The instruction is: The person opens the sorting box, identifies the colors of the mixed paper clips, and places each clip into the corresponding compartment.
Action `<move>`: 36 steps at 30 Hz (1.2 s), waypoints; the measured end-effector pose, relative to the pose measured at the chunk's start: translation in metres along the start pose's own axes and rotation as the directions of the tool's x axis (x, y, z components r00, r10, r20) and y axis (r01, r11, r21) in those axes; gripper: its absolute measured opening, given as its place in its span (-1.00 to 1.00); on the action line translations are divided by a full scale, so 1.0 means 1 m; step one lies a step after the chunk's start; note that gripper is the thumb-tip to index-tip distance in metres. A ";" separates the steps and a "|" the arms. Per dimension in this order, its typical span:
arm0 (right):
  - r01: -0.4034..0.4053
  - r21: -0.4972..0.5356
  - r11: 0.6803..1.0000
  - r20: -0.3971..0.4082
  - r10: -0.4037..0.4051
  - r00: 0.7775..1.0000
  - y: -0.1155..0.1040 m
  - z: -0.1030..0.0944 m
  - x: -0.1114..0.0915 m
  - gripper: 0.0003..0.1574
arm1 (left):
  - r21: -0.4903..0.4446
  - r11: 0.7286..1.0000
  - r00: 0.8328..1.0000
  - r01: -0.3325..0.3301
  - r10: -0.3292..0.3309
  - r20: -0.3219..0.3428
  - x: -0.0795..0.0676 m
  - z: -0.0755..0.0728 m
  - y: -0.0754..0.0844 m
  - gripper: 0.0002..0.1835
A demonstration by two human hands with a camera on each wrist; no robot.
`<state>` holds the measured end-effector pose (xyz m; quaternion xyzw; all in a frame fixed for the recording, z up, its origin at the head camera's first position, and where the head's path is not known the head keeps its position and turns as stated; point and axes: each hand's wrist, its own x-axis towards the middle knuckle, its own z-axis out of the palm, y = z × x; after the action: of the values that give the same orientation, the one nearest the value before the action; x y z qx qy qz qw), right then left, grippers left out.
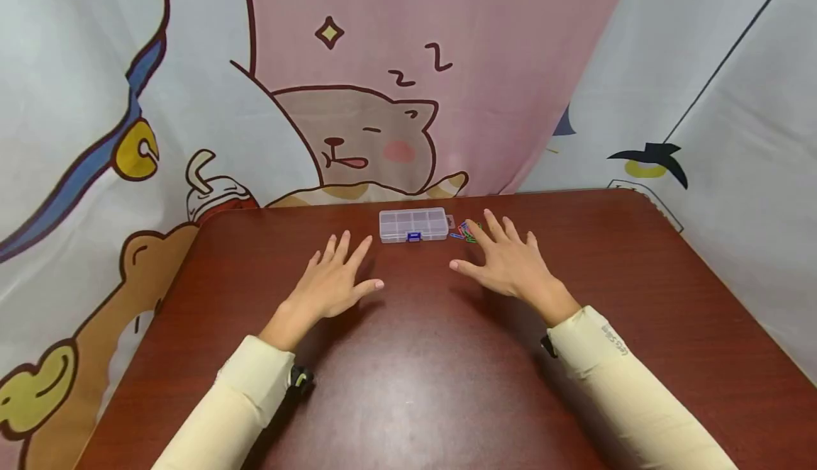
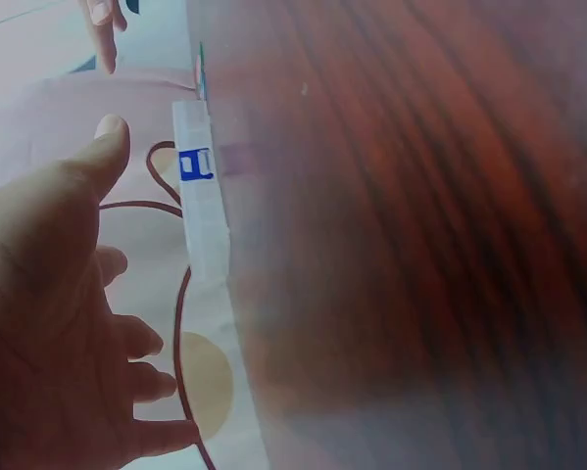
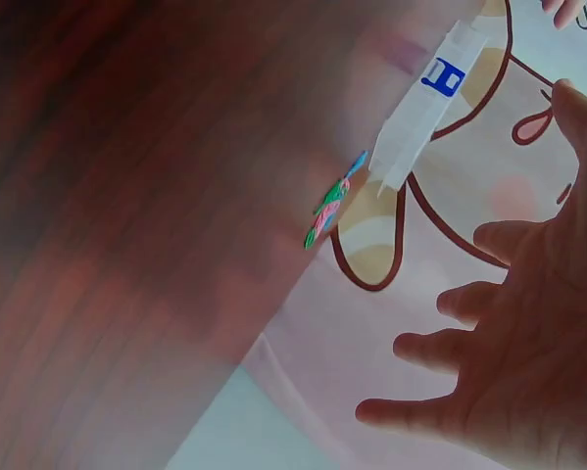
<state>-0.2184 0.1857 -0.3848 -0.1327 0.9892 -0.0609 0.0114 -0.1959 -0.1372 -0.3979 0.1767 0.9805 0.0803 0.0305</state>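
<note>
A clear plastic compartment box (image 1: 413, 225) with a blue latch lies near the far edge of the table; its lid is down. Just to its right is a small pile of coloured paper clips (image 3: 332, 204), blue, green and red. My left hand (image 1: 332, 278) hovers over the table, left of and nearer than the box, fingers spread and holding nothing. On the other side my right hand (image 1: 507, 261) is held palm down with spread fingers, its index fingertip overlapping the clips in the head view. Both wrist views show the hands bare and apart from the box.
The dark red-brown wooden table (image 1: 408, 371) reflects light in the middle. Behind and beside it hangs a cartoon-printed curtain (image 1: 510, 52), close to the far edge. A dark band (image 1: 300, 379) sits at the left wrist by the cream sleeve (image 1: 236, 399).
</note>
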 end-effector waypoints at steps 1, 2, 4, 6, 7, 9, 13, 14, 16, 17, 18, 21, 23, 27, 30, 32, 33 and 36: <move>0.000 0.004 1.000 0.008 0.000 1.000 -0.002 0.001 0.003 0.22 | -0.005 1.000 1.000 0.006 -0.006 0.008 0.003 0.001 -0.001 -0.10; -0.001 0.007 1.000 0.016 0.001 1.000 -0.003 0.002 0.006 0.22 | -0.009 1.000 1.000 0.012 -0.012 0.017 0.006 0.002 -0.002 -0.09; 0.000 0.013 1.000 0.026 -0.001 1.000 -0.007 0.003 0.012 0.21 | -0.012 1.000 0.999 0.022 -0.021 0.032 0.011 0.003 -0.003 -0.09; 0.002 0.018 1.000 0.036 -0.003 0.999 -0.012 0.004 0.018 0.21 | -0.007 1.000 0.999 0.029 -0.029 0.046 0.016 0.004 -0.004 -0.08; 0.001 0.022 1.000 0.038 -0.002 0.999 -0.013 0.004 0.021 0.21 | -0.007 0.999 0.998 0.032 -0.032 0.053 0.019 0.004 -0.004 -0.08; 0.003 0.017 1.000 0.046 -0.003 0.999 -0.017 0.004 0.027 0.20 | -0.009 0.999 0.997 0.041 -0.040 0.069 0.026 0.003 -0.003 -0.08; 0.007 0.016 1.000 0.055 -0.008 0.998 -0.023 0.006 0.038 0.18 | -0.019 0.999 0.996 0.047 -0.045 0.078 0.039 0.003 -0.001 -0.08; 0.009 0.013 1.000 0.059 -0.009 0.998 -0.025 0.006 0.040 0.18 | -0.020 0.999 0.996 0.047 -0.046 0.079 0.042 0.003 0.000 -0.08; 0.013 0.019 1.000 0.058 -0.014 0.998 -0.028 0.008 0.044 0.18 | -0.012 0.999 0.996 0.040 -0.039 0.075 0.049 0.003 0.001 -0.09; 0.015 0.018 1.000 0.059 -0.016 0.998 -0.030 0.009 0.046 0.18 | -0.006 0.999 0.996 0.036 -0.035 0.076 0.052 0.003 0.001 -0.09; 0.017 0.018 1.000 0.060 -0.018 0.998 -0.031 0.010 0.048 0.18 | -0.003 0.999 0.996 0.032 -0.032 0.080 0.055 0.002 0.002 -0.09; 0.021 0.017 1.000 0.061 -0.023 0.998 -0.034 0.013 0.054 0.19 | 0.010 1.000 0.996 0.023 -0.024 0.083 0.063 0.002 0.004 -0.11; 0.020 0.016 1.000 0.063 -0.021 0.998 -0.036 0.014 0.058 0.19 | 0.016 1.000 0.996 0.022 -0.023 0.084 0.067 0.002 0.005 -0.13; 0.011 0.022 1.000 0.061 -0.012 0.998 -0.037 0.016 0.065 0.17 | 0.013 1.000 0.996 0.022 -0.023 0.083 0.074 0.004 0.004 -0.14; 0.007 0.017 1.000 0.057 -0.008 0.998 -0.037 0.018 0.069 0.15 | 0.014 1.000 0.996 0.020 -0.022 0.081 0.081 0.005 0.004 -0.14; 0.010 0.011 1.000 0.054 -0.011 0.998 -0.037 0.021 0.073 0.14 | 0.027 1.000 0.997 0.017 -0.019 0.074 0.086 0.006 0.004 -0.15; 0.013 0.007 1.000 0.053 -0.013 0.999 -0.038 0.023 0.075 0.14 | 0.037 0.999 0.997 0.015 -0.018 0.071 0.089 0.006 0.004 -0.15; 0.019 -0.004 1.000 0.055 -0.019 0.998 -0.039 0.029 0.082 0.14 | 0.058 0.998 0.998 0.006 -0.010 0.061 0.096 0.006 0.005 -0.18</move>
<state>-0.2860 0.1230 -0.4089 -0.1439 0.9873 -0.0552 0.0379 -0.2838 -0.0976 -0.4063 0.1760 0.9817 0.0462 0.0559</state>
